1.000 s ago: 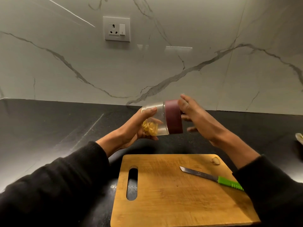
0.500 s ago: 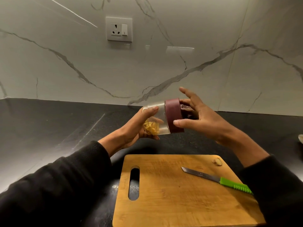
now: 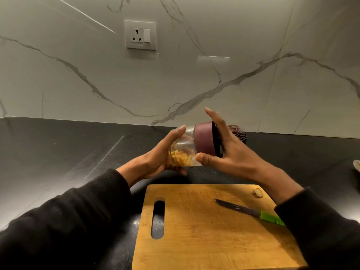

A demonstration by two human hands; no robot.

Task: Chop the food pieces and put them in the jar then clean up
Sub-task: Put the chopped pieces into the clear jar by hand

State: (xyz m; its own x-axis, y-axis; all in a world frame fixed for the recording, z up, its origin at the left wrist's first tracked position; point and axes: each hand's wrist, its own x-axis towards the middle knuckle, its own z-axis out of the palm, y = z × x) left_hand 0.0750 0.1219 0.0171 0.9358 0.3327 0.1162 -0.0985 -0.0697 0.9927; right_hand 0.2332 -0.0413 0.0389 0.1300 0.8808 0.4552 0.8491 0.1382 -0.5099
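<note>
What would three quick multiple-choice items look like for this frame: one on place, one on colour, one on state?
1. Where does the knife lie?
A. on the cutting board
B. on the counter
C. in a hand

2. What colour is the knife's handle?
A. red
B. green
C. black

3. How is the jar held?
A. upright on the board
B. tipped on its side between both hands
C. upside down on the counter

Answers: 1 A, blade and handle rest on the wood. 2 B, the handle is bright green. 3 B, the left hand grips the clear body and the right hand grips the maroon lid.
</note>
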